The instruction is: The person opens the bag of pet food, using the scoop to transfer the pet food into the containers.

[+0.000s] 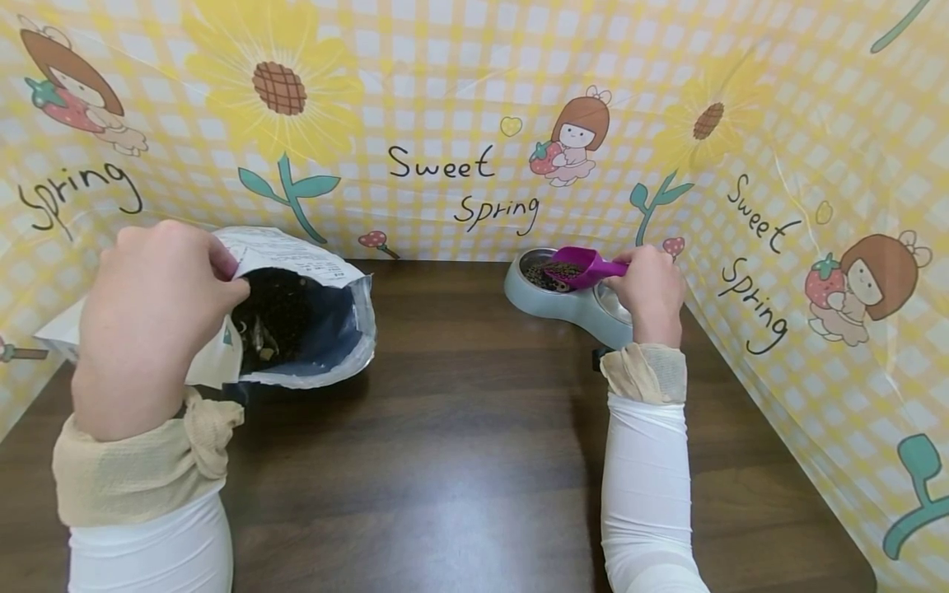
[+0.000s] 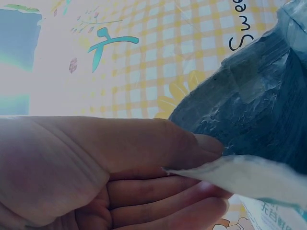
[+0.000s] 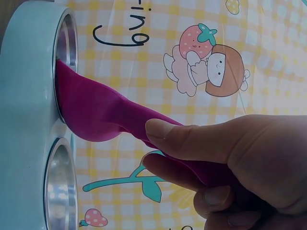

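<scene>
The right hand has its fingers curled round the handle of a magenta scoop, the thumb laid along it. The scoop's lip dips inside the rim of a steel dish with brown pellets, towards one o'clock from the person; a quick tilt or wrist twist could throw pellets over the rim. A second steel dish sits at the first one's four o'clock, so strays could land there. Both sit in a pale blue double-bowl stand, which a hard push from the scoop might skid across the bench.

At eleven o'clock, the left hand pinches only the thin edge of a foil-lined bag. Should that pinch slip, the leaning bag could slump and shed its dark contents towards three o'clock.
</scene>
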`<state>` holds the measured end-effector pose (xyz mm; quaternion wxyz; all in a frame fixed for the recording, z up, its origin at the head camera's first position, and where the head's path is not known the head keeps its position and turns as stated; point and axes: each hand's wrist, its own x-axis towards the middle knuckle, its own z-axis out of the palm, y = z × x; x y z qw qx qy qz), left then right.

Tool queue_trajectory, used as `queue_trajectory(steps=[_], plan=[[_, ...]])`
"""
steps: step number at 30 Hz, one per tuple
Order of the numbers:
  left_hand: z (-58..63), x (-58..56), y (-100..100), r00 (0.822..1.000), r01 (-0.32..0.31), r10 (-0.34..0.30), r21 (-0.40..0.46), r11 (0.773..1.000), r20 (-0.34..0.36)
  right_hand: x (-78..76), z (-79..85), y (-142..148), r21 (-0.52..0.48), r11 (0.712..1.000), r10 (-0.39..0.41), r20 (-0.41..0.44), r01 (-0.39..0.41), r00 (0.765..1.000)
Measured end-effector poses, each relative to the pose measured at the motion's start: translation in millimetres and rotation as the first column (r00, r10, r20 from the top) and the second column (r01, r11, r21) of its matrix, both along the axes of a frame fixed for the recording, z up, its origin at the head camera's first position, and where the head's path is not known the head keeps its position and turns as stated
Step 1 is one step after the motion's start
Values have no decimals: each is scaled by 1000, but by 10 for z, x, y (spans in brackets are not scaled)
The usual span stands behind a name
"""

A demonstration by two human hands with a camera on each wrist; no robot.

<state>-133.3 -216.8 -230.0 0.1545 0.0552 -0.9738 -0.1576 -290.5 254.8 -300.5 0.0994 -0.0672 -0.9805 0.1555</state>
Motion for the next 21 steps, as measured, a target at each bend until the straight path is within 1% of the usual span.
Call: queue_trajectory(steps=[8, 15, 21], plan=[[-3, -5, 2, 1000, 4, -4, -1, 1000, -7, 9, -16, -17, 17, 1000, 4, -25, -4, 1000], [-2, -8, 4, 1000, -5, 5, 1, 1000, 1, 10, -21, -10, 84, 996, 18, -56, -14, 998], [-5, -9, -1, 1000, -6, 6, 1, 1000, 6, -1, -21, 4, 116, 993, 25, -83, -16, 996]])
